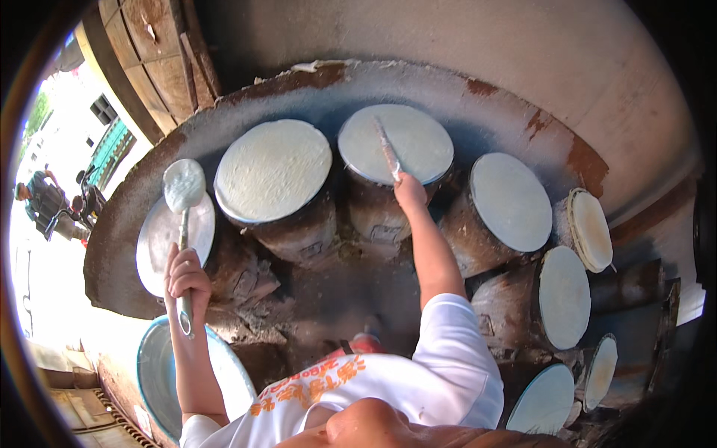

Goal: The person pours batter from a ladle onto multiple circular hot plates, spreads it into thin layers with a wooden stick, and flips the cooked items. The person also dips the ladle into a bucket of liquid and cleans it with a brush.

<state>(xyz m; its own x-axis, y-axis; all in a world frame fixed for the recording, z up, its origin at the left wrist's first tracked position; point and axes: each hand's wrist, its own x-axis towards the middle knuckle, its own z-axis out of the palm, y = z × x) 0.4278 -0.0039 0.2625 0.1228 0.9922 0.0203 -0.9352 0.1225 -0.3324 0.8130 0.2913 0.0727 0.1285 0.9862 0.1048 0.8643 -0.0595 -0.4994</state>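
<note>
My left hand (pixel 187 275) is wrapped around the handle of a ladle (pixel 184 185) whose bowl is coated with pale batter. The ladle hangs over a bare, shiny round griddle (pixel 151 241) at the left. My right hand (pixel 410 190) grips a flat, batter-smeared spreader stick (pixel 386 144). Its blade lies across the white sheet of batter (pixel 414 129) on the back middle griddle. Between the two hands, a second griddle carries a thin, rippled batter sheet (pixel 274 171) that reaches its rim.
More round griddles bear pale sheets: one right of my hand (pixel 512 201), others lower (pixel 564 297) (pixel 543 400). Browned flatbread rounds (pixel 594 232) (pixel 600 372) stand at the far right. A blue-rimmed basin (pixel 147 358) sits below my left arm. A curved sooty ledge (pixel 409 78) backs the stoves.
</note>
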